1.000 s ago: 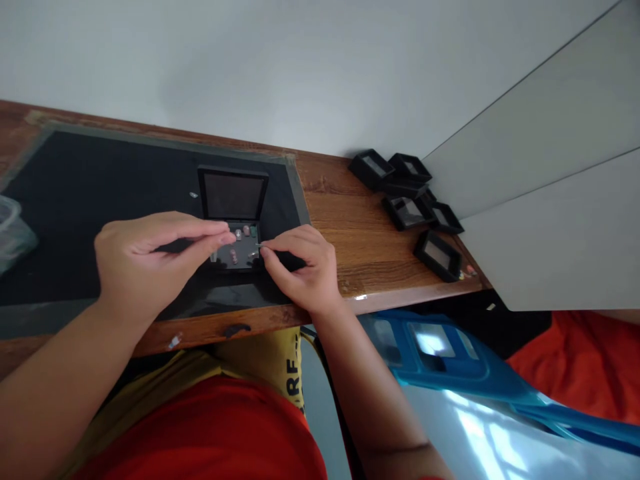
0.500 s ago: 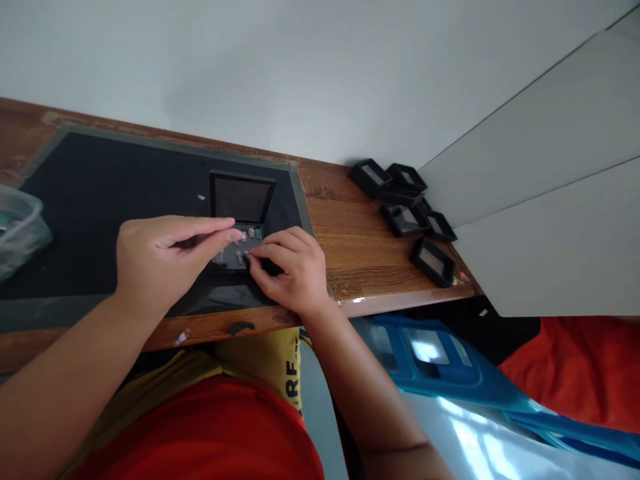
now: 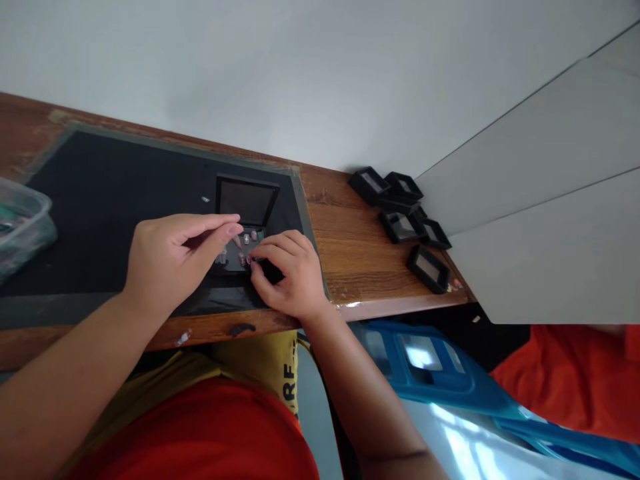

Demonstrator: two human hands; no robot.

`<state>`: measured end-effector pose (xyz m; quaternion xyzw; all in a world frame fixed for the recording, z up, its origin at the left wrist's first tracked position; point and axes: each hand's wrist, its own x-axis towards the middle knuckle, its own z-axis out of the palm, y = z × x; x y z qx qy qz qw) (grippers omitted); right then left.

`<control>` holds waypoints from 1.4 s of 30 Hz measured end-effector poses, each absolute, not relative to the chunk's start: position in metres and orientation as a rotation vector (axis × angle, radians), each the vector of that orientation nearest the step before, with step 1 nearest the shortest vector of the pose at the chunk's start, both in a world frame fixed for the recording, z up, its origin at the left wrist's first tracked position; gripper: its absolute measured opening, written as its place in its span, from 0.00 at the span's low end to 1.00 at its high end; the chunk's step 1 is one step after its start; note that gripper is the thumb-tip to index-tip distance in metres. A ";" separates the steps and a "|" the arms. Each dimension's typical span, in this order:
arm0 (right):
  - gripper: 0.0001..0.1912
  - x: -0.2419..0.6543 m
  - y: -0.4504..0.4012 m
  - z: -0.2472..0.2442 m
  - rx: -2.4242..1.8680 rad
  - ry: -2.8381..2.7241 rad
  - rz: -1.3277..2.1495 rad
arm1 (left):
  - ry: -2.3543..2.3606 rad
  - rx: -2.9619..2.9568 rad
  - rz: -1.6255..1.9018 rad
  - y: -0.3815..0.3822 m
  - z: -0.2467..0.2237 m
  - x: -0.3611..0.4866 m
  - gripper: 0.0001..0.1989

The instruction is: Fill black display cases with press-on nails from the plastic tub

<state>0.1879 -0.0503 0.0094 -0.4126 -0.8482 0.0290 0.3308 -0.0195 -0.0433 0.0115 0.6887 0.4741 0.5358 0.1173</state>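
Observation:
An open black box [image 3: 235, 270] with a dark see-through window in its raised lid [image 3: 246, 200] lies on the black mat. Inside are several small glossy pieces in pink, clear and teal that look like press-on nails [image 3: 242, 257]. My left hand [image 3: 173, 257] hovers over the box's left side, thumb and forefinger pinched; what lies between the tips is too small to make out. Resting at the box's right front corner, my right hand [image 3: 293, 273] has thumb and forefinger closed around a small purple-pink press-on nail [image 3: 249, 260]. Its other fingers curl over the box's right side.
A clear plastic tub [image 3: 30, 223] of small pieces stands on the mat [image 3: 120, 180] at the left. Several black windowed boxes [image 3: 429, 268] are grouped on the wooden table [image 3: 350, 233] at the right. Below are a blue plastic chair [image 3: 435, 367] and another person's orange clothing [image 3: 575, 380].
The view has shifted slightly. My left hand has moved a little right over the box. My right hand remains at the box's corner, with the purple-pink nail now showing more clearly at its fingertips.

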 end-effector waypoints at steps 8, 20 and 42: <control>0.05 0.196 -0.050 0.011 -1.109 -2.083 0.151 | 1.412 2.046 1.470 -0.043 0.014 -0.021 0.13; 0.10 0.199 -0.054 0.004 -1.258 -1.875 0.252 | 1.485 1.952 1.437 -0.042 0.012 -0.020 0.12; 0.05 0.201 -0.049 -0.002 -1.189 -2.065 0.418 | 1.532 1.926 1.350 -0.044 0.014 -0.020 0.11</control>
